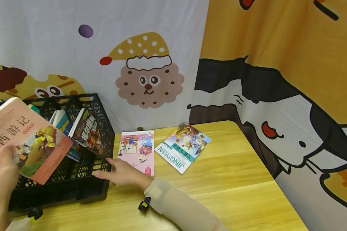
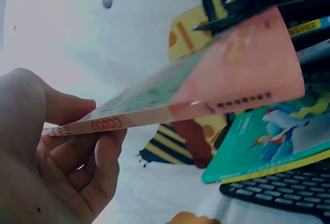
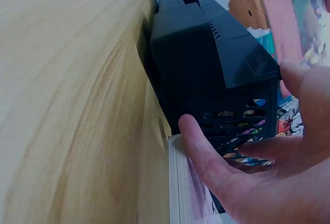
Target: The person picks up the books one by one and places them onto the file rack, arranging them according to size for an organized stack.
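Note:
My left hand point(image 1: 3, 173) holds a pink paperback book point(image 1: 43, 157) by its edge, thumb on the cover and fingers beneath. In the left wrist view the book's spine point(image 2: 196, 111) faces the camera. The book is raised over the left part of a black plastic book rack point(image 1: 57, 191) with slotted dividers. My right hand point(image 1: 124, 172) rests against the rack's right front corner with its fingers spread and fairly straight. In the rack, a dark-covered comic book point(image 1: 86, 131) leans in the right compartment, and blue-and-white books point(image 1: 60, 120) stand left of it.
On the wooden table point(image 1: 219, 192), right of the rack, lie a pink picture book point(image 1: 137, 150) and a white-and-teal book point(image 1: 182, 148). A cartoon-printed curtain point(image 1: 150, 19) hangs behind the table. A green book point(image 2: 273, 136) shows inside the rack in the left wrist view.

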A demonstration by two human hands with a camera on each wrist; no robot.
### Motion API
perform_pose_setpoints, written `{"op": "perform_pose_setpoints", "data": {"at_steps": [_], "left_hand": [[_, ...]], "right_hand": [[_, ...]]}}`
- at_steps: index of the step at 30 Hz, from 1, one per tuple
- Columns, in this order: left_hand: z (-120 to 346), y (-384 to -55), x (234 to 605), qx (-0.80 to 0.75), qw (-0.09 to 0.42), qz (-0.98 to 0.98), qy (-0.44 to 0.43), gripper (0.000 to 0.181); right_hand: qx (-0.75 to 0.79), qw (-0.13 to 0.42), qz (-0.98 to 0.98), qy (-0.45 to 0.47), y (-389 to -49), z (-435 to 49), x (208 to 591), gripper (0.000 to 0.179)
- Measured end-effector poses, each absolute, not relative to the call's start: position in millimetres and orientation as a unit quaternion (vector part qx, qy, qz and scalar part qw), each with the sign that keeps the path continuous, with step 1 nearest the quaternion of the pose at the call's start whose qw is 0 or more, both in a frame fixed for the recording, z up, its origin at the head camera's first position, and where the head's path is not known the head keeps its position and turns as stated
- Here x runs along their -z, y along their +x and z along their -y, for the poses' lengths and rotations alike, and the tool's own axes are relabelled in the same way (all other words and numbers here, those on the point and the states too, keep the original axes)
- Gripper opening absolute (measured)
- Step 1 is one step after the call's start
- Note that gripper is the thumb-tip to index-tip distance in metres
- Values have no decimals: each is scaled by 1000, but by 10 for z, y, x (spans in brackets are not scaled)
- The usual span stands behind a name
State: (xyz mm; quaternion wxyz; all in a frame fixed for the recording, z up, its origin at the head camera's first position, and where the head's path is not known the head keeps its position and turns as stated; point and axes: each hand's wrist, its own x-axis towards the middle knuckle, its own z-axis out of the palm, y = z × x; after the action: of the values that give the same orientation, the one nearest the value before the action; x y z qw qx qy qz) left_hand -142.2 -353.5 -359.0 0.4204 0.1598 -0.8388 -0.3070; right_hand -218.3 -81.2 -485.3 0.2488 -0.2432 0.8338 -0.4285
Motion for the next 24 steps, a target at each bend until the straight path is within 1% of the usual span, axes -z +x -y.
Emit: {"op": "perform_pose_setpoints", "data": {"at_steps": [2,4,7,12,18,24], "left_hand": [[3410,-1398,3525,302,417,840,172,37],[3336,-1411,3517,309,392,848,180,44],[3306,-1468,3545,281,383,864,164,45],[3317,-1538,3626,201,405,883,125,45],[3319,-1509,3608,221,399,878,144,46],[3272,-1562,3582,199,417,878,128,46]], "right_hand": [[437,255,-828,-242,-2184,810,4857,84],[445,260,-823,-239,-2183,808,4859,86],[456,265,-817,-234,-2171,810,4856,86],[455,267,-818,-227,-2135,823,4860,84],[443,262,-826,-230,-2122,826,4865,82],[433,257,-834,-228,-2145,820,4844,81]]}}
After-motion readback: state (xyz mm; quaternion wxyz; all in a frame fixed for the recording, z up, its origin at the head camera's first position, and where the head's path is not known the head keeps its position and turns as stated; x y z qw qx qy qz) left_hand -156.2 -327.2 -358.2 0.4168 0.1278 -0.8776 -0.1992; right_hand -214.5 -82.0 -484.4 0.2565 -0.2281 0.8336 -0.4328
